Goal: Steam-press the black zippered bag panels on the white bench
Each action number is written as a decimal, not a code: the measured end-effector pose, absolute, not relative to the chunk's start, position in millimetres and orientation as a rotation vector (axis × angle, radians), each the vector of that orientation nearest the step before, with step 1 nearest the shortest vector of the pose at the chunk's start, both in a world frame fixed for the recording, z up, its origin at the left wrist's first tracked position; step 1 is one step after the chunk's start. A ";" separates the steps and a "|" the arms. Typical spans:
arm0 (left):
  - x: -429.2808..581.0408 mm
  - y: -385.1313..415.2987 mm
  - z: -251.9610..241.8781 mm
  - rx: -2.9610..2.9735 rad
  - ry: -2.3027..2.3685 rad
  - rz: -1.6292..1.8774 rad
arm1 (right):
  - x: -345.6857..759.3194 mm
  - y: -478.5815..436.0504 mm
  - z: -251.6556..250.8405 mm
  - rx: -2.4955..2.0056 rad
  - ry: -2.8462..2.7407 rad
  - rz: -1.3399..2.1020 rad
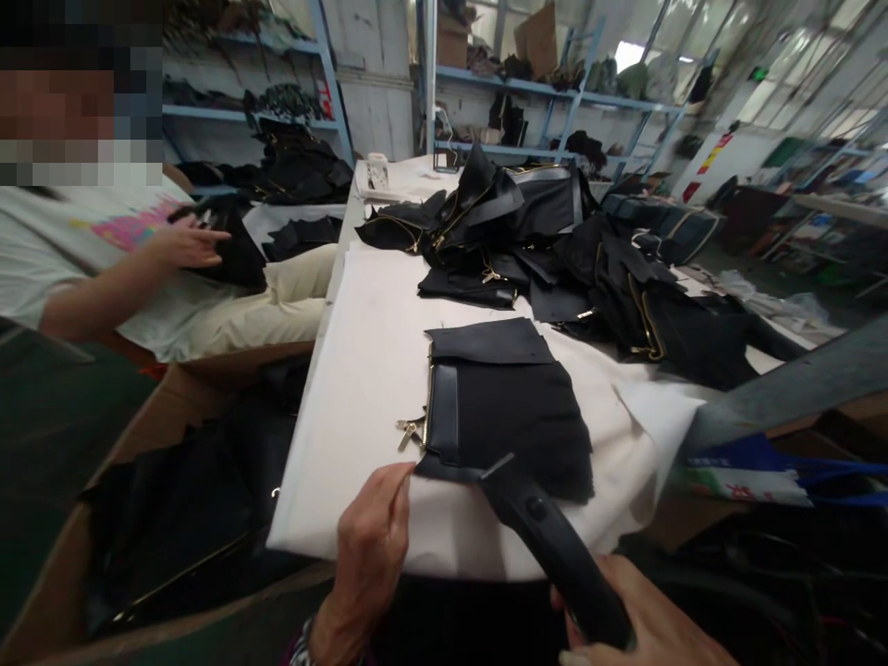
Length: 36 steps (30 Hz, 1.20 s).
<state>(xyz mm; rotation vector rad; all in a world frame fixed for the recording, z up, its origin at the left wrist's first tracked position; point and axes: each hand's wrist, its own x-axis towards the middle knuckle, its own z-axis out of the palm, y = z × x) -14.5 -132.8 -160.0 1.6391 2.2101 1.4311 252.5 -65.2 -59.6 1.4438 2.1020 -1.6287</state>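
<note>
A flat black fabric piece [520,407], seemingly a bag panel, lies on the white-covered table. It has a gold zipper [428,398] along its left edge, with metal pullers [408,430] sticking out. At its near left corner, my left hand [375,532] pinches the fabric between thumb and fingers. My right hand [624,610] is wrapped round a black hand-held tool [548,541] with a narrow, light-coloured tip. That tip is over the near edge of the fabric piece; whether it touches, I cannot tell.
Black zippered pieces [513,222] are heaped farther back on the table [367,324]. At the left sits another person [159,259], with a cardboard box [42,564] of black pieces in front. A grey metal beam [797,379] slants in at the right. Loaded shelves [541,88] stand behind.
</note>
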 end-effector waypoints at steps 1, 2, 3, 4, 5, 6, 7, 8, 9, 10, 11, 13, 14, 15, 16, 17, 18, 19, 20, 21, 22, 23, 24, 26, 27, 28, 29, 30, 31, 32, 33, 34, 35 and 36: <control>-14.5 -132.7 -165.2 1.810 2.260 1.468 | 247.4 -63.6 -58.7 1.416 2.093 -1.660; -14.9 -132.6 -170.1 1.938 2.288 1.486 | 242.3 -61.8 -57.4 1.395 2.092 -1.694; -15.6 -132.6 -174.3 2.029 2.305 1.476 | 237.0 -59.8 -55.9 1.373 2.089 -1.730; -16.4 -132.6 -177.6 2.103 2.309 1.447 | 231.5 -57.9 -54.3 1.353 2.075 -1.761; -17.2 -132.6 -179.9 2.170 2.300 1.399 | 225.9 -56.2 -52.9 1.333 2.051 -1.794; -17.9 -132.6 -181.4 2.241 2.282 1.343 | 220.4 -54.7 -51.9 1.311 2.021 -1.829; -18.4 -132.7 -182.1 2.301 2.274 1.287 | 215.0 -53.6 -51.4 1.288 1.993 -1.858; -18.6 -132.8 -182.3 2.347 2.276 1.236 | 209.8 -52.8 -51.3 1.271 1.979 -1.876; -18.6 -132.8 -182.1 2.374 2.283 1.194 | 204.7 -52.2 -51.6 1.269 1.975 -1.882; -18.4 -132.9 -181.7 2.386 2.288 1.171 | 199.8 -51.7 -51.8 1.274 1.974 -1.882; -18.2 -133.0 -181.3 2.387 2.290 1.165 | 195.0 -51.1 -51.8 1.286 1.968 -1.880; -17.7 -133.0 -181.1 2.370 2.282 1.169 | 185.4 -49.2 -49.7 1.312 1.924 -1.880; -17.5 -132.9 -181.3 2.370 2.274 1.170 | 181.0 -47.6 -47.5 1.317 1.890 -1.882; -17.5 -132.6 -181.9 2.367 2.271 1.178 | 177.4 -45.8 -44.7 1.325 1.866 -1.875; -17.4 -132.3 -182.6 2.360 2.272 1.188 | 174.8 -44.0 -41.3 1.335 1.859 -1.858; -17.4 -131.9 -183.6 2.350 2.275 1.196 | 173.8 -42.3 -37.7 1.345 1.864 -1.837; -17.3 -131.4 -184.5 2.345 2.277 1.205 | 174.4 -41.0 -34.0 1.362 1.876 -1.814; -17.1 -131.0 -185.5 2.346 2.280 1.220 | 176.6 -40.5 -30.3 1.395 1.888 -1.790; -16.7 -130.8 -186.3 2.343 2.287 1.229 | 180.2 -40.7 -26.7 1.439 1.897 -1.762; -16.2 -130.8 -186.9 2.336 2.295 1.231 | 184.5 -41.7 -23.3 1.494 1.901 -1.732; -15.7 -131.1 -187.3 2.330 2.302 1.229 | 188.8 -43.4 -20.0 1.554 1.896 -1.693; -15.2 -131.6 -187.4 2.325 2.307 1.225 | 192.6 -45.5 -17.0 1.610 1.896 -1.638; -14.8 -132.3 -187.4 2.319 2.310 1.215 | 195.3 -47.9 -14.5 1.640 1.912 -1.574; -14.9 -133.9 -186.7 2.314 2.304 1.161 | 196.0 -52.4 -11.5 1.610 1.947 -1.476; -15.4 -134.5 -186.3 2.319 2.298 1.133 | 194.1 -54.1 -11.5 1.573 1.957 -1.458; -16.2 -134.8 -186.0 2.324 2.292 1.107 | 191.0 -55.2 -12.8 1.533 1.963 -1.460; -17.2 -134.7 -185.8 2.327 2.288 1.091 | 187.3 -55.6 -15.4 1.494 1.955 -1.490; -18.2 -134.4 -185.8 2.334 2.288 1.093 | 183.4 -55.1 -19.3 1.458 1.927 -1.547; -19.0 -133.9 -186.2 2.349 2.286 1.097 | 179.6 -53.9 -24.0 1.422 1.887 -1.618; -19.3 -133.4 -186.8 2.366 2.288 1.109 | 176.5 -51.8 -29.2 1.392 1.862 -1.690; -19.2 -133.1 -187.8 2.380 2.291 1.118 | 174.2 -49.0 -34.2 1.375 1.853 -1.752; -18.6 -133.3 -188.8 2.393 2.294 1.131 | 173.1 -45.6 -38.5 1.375 1.857 -1.801; -17.7 -133.9 -189.9 2.397 2.296 1.145 | 173.3 -41.7 -41.7 1.388 1.872 -1.831; -17.1 -134.9 -190.6 2.389 2.301 1.156 | 174.8 -37.5 -43.5 1.416 1.904 -1.845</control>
